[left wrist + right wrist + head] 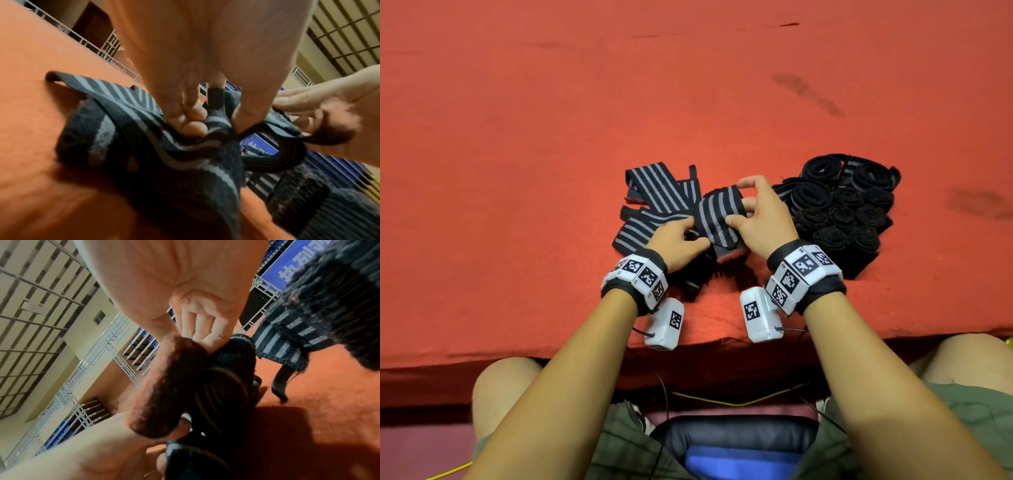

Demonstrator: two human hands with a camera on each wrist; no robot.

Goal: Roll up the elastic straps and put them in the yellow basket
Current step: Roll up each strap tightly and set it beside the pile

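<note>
A black elastic strap with grey stripes [717, 216] is held up between both hands over the red table [688, 102]. My left hand [681, 238] pinches its near left edge, and in the left wrist view my left hand [205, 123] has curled fingers and thumb gripping the bunched strap [191, 146]. My right hand [756, 209] grips the strap's right end with thumb and fingers; the right wrist view shows the strap [222, 386] folded under the right hand [205, 331]. Loose striped straps [650, 195] lie to the left. The yellow basket is not in view.
A pile of rolled black straps [842, 209] sits on the table just right of my right hand. The table's front edge [688, 349] runs close to my wrists, with my knees below it. Railings and blue seats show in the background of the wrist views.
</note>
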